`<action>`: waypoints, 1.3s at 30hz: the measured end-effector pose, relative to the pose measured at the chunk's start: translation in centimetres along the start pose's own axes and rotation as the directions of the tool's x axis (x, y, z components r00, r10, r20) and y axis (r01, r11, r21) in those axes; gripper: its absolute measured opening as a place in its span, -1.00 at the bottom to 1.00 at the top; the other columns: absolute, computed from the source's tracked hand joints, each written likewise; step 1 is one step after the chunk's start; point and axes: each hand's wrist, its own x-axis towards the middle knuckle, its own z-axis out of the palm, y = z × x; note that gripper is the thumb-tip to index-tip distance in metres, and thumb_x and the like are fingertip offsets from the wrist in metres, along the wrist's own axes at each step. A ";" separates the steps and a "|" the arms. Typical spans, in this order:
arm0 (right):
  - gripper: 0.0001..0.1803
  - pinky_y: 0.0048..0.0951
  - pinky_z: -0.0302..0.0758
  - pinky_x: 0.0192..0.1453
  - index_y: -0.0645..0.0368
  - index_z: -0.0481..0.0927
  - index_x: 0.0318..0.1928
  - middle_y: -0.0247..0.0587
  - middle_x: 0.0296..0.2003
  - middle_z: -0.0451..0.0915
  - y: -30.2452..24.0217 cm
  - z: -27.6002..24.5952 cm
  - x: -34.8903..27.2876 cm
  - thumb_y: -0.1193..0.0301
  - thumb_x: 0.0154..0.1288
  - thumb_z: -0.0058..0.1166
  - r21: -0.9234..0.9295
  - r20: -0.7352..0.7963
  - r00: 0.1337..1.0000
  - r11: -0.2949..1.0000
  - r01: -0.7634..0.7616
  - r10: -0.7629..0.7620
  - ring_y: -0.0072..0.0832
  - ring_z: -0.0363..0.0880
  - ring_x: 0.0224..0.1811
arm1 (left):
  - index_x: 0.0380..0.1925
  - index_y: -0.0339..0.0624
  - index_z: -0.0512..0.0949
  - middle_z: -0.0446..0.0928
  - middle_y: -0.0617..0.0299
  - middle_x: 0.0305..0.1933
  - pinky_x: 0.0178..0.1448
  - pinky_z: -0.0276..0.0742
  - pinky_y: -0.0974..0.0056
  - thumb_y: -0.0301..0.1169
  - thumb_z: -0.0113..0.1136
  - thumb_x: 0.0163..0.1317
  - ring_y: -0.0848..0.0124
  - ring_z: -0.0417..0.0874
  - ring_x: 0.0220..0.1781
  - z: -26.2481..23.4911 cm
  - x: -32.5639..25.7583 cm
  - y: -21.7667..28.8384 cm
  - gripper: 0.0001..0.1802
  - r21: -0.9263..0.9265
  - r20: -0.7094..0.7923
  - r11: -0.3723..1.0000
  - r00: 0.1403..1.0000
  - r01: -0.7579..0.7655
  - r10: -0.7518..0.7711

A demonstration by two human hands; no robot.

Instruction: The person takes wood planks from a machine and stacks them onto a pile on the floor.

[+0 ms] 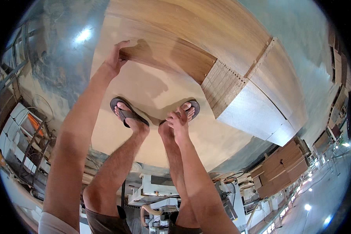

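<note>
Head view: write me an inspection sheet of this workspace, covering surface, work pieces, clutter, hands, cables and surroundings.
Surface: tan sheet under the person's sandalled feet.
Work pieces: narrow wood-grain panel; at its right end, layered panel stack.
Clutter: brown boards at lower right; orange item in the left rack.
Hands: left hand at the narrow panel's left end, grip partly hidden; right hand empty, fingers loosely curled.
Cables: pale hose; other lines too small to trace.
Surroundings: white machinery toward the lower edge.

One view, from high on person's head. Looks down, quite near, at left hand [115, 59], right hand [178, 123], feet [135, 123]. Wide, round; edges bend.
</note>
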 end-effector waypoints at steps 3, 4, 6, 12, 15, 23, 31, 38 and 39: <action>-0.30 -0.21 0.48 0.09 0.00 0.12 0.42 -0.15 -0.01 0.56 -0.3 0.1 -0.1 0.26 0.33 0.07 -0.005 -0.008 1.000 1.000 -0.017 0.017 -0.27 0.60 0.01 | 0.05 -0.21 0.41 0.40 0.20 -0.09 0.16 0.36 0.30 0.06 0.31 0.07 0.37 0.43 -0.04 -0.6 0.3 -0.2 -0.30 -0.054 0.045 0.998 0.999 -0.020 0.022; -0.31 -0.21 0.48 0.08 0.01 0.14 0.42 -0.15 -0.01 0.56 -0.4 0.0 -0.1 0.26 0.34 0.06 -0.013 -0.012 1.000 1.000 -0.019 0.019 -0.27 0.60 0.01 | 0.07 -0.23 0.40 0.40 0.19 -0.08 0.17 0.36 0.30 0.06 0.31 0.07 0.36 0.43 -0.05 -0.8 0.2 -0.2 -0.28 -0.080 0.068 0.996 0.997 -0.026 0.032; -0.33 -0.22 0.48 0.08 0.01 0.16 0.40 -0.16 -0.01 0.56 -0.6 -0.1 0.1 0.26 0.34 0.05 -0.033 -0.019 1.000 0.999 -0.023 0.022 -0.27 0.60 0.01 | 0.11 -0.27 0.37 0.39 0.18 -0.05 0.21 0.35 0.28 0.08 0.30 0.07 0.36 0.43 -0.01 -0.9 0.5 -0.2 -0.23 -0.047 0.020 0.999 1.000 -0.008 0.009; -0.43 -0.23 0.50 0.07 0.05 0.23 0.33 -0.10 0.01 0.55 -0.8 0.2 0.2 0.28 0.35 0.01 -0.025 -0.012 1.000 0.999 -0.029 0.028 -0.27 0.60 0.00 | 0.24 -0.26 0.27 0.36 0.13 0.09 0.35 0.25 0.23 0.12 0.29 0.07 0.32 0.40 0.14 -1.4 0.9 -0.3 -0.11 0.010 0.060 0.999 0.998 -0.038 0.037; -0.42 -0.22 0.49 0.08 0.07 0.20 0.35 -0.07 0.03 0.54 -0.7 0.0 0.2 0.28 0.36 -0.01 -0.020 0.004 1.000 1.000 -0.012 0.012 -0.25 0.59 0.00 | 0.30 -0.24 0.23 0.34 0.11 0.16 0.40 0.20 0.21 0.12 0.28 0.08 0.29 0.38 0.21 -1.2 0.1 -0.1 -0.08 0.115 0.097 0.992 0.994 -0.058 0.046; -0.36 -0.20 0.48 0.12 0.09 0.11 0.41 -0.04 0.05 0.52 -0.8 0.8 0.1 0.30 0.38 -0.05 -0.060 -0.012 0.999 0.997 -0.048 0.047 -0.20 0.57 0.05 | 0.33 -0.11 0.28 0.29 0.13 0.29 0.50 0.00 0.20 0.12 0.22 0.11 0.31 0.23 0.36 -1.3 -0.6 -0.4 -0.14 0.144 0.148 0.985 0.986 -0.100 0.078; -0.35 -0.17 0.47 0.14 0.09 0.10 0.41 -0.02 0.08 0.52 -0.8 0.9 0.1 0.29 0.39 -0.02 -0.050 -0.003 0.999 0.998 -0.036 0.036 -0.20 0.57 0.08 | 0.33 -0.20 0.22 0.32 0.09 0.25 0.47 0.10 0.21 0.11 0.24 0.11 0.29 0.30 0.33 -0.6 -0.8 0.2 -0.09 0.176 0.104 0.979 0.991 -0.103 0.086; -0.37 -0.20 0.45 0.14 0.05 0.14 0.39 -0.06 0.06 0.54 -0.4 1.2 0.2 0.27 0.38 0.00 -0.051 -0.021 0.999 0.998 -0.047 0.046 -0.20 0.57 0.06 | 0.36 -0.21 0.22 0.36 0.10 0.28 0.44 0.11 0.20 0.15 0.21 0.12 0.28 0.32 0.32 -1.3 -0.5 1.1 -0.07 0.383 0.227 0.917 0.974 -0.111 0.023; -0.37 -0.21 0.46 0.13 0.04 0.14 0.39 -0.07 0.06 0.54 -0.5 1.0 0.0 0.27 0.38 0.01 -0.036 -0.022 0.999 0.998 -0.045 0.044 -0.21 0.57 0.05 | 0.35 -0.22 0.23 0.37 0.09 0.27 0.44 0.11 0.19 0.15 0.22 0.11 0.27 0.34 0.31 -1.8 -0.5 1.7 -0.07 0.498 0.253 0.861 0.967 -0.103 -0.031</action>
